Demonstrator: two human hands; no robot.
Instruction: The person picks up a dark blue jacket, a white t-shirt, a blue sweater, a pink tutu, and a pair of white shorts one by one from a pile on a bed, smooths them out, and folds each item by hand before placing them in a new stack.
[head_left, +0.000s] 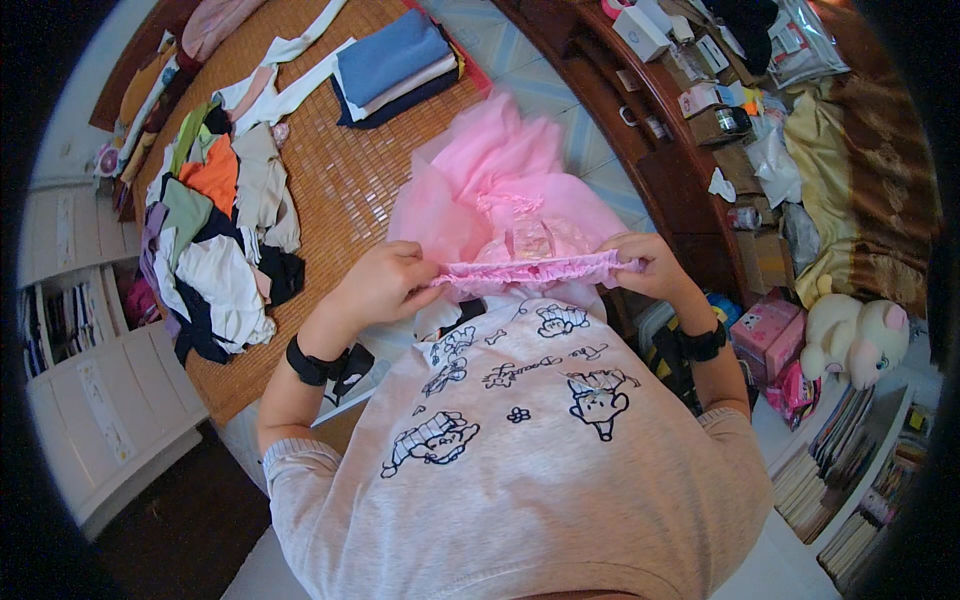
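A pink tulle skirt (487, 161) with a gathered elastic waistband (536, 271) is stretched across in front of my chest. My left hand (386, 281) pinches the left end of the band, and my right hand (649, 266) grips its right end. The sheer fabric spreads away from me over the edge of a bed covered with a woven bamboo mat (330, 180). Beyond it lies a folded stack of clothes with a blue garment (394, 56) on top. A loose heap of mixed clothes, including an orange garment (214, 174), lies on the mat at the left.
A dark wooden cabinet (637, 150) holding boxes and plastic bags runs along the right. Near my right arm are a pink box (766, 334) and a plush toy (855, 337). White drawers and a bookshelf (75, 322) stand at the left.
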